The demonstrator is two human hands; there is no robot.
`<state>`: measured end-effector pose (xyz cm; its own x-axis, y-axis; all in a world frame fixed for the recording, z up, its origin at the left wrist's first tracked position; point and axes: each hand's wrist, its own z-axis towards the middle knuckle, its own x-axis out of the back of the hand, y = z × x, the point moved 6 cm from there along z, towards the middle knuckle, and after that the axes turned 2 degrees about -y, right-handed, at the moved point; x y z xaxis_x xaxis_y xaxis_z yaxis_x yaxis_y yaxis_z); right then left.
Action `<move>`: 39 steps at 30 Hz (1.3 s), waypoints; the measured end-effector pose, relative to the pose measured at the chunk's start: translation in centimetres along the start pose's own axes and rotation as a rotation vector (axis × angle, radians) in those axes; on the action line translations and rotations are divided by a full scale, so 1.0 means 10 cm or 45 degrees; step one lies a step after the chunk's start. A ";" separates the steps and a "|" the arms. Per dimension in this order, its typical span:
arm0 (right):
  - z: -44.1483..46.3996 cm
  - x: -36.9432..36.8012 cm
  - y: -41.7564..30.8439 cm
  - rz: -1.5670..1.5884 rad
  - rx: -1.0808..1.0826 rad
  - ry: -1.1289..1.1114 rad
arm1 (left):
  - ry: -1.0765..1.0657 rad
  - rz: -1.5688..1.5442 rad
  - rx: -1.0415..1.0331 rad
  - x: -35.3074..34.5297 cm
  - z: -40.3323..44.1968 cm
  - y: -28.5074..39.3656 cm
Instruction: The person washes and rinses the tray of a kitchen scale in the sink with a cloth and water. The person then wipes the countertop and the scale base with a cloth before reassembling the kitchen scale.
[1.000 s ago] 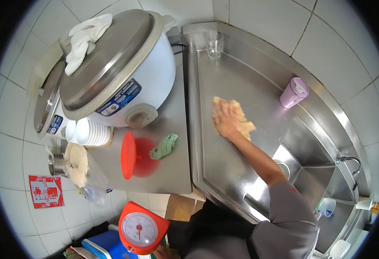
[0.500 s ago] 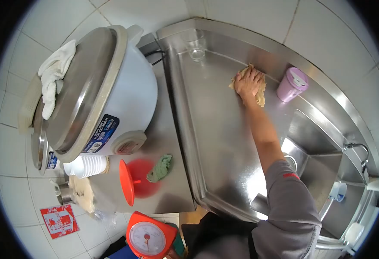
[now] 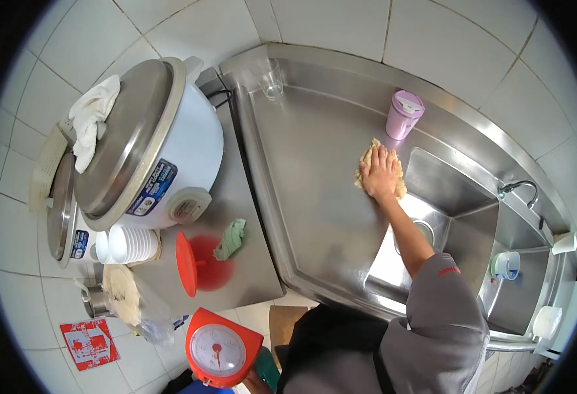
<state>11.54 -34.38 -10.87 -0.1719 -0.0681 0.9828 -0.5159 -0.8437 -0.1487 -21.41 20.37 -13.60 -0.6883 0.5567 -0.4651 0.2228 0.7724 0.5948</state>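
Note:
My right hand (image 3: 381, 176) lies over a crumpled yellowish cloth (image 3: 368, 157), pressing it onto the steel sink counter (image 3: 314, 171) by the basin's near left corner. A pink lidded cup (image 3: 403, 117) stands just beyond the cloth, apart from my fingers. Low in the view, a bit of skin that seems to be my left hand (image 3: 257, 382) shows beside a red dial scale (image 3: 217, 351). Its fingers are hidden, so its grip on the scale cannot be made out.
A large rice cooker (image 3: 190, 125) with a white towel (image 3: 94, 118) on its lid fills the left table. Nearby are stacked white cups (image 3: 131, 244), a red lid-like item (image 3: 186, 262) and a green cloth (image 3: 230, 239). A clear glass (image 3: 272, 82) stands far back; a faucet (image 3: 521, 190) overhangs the basins.
My right hand and the cloth have moved across the counter from beside the pink cup toward me and the basin. The whole view has shifted somewhat.

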 end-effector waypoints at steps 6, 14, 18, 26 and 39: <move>-0.18 0.09 0.27 0.046 0.203 0.008 | -0.017 -0.040 -0.042 0.24 -0.29 -0.01; -1.64 0.14 -0.78 0.145 0.841 -0.181 | -0.080 -0.093 -0.057 0.21 -0.43 -0.14; -2.15 0.19 -1.03 0.438 1.257 -0.451 | -0.155 -0.132 -0.057 0.08 -0.46 -0.21; -2.15 0.70 -1.11 0.803 1.168 -0.653 | -0.272 -0.337 -0.144 0.06 -0.56 -0.18; -2.24 0.96 -3.74 1.443 0.626 -1.081 | -0.394 -0.609 -0.296 0.19 -0.53 0.13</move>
<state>10.36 8.40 1.68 0.3380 -0.9257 0.1697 -0.0906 -0.2115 -0.9732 -26.07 20.83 -10.25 -0.4348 0.2544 -0.8639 -0.2419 0.8910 0.3842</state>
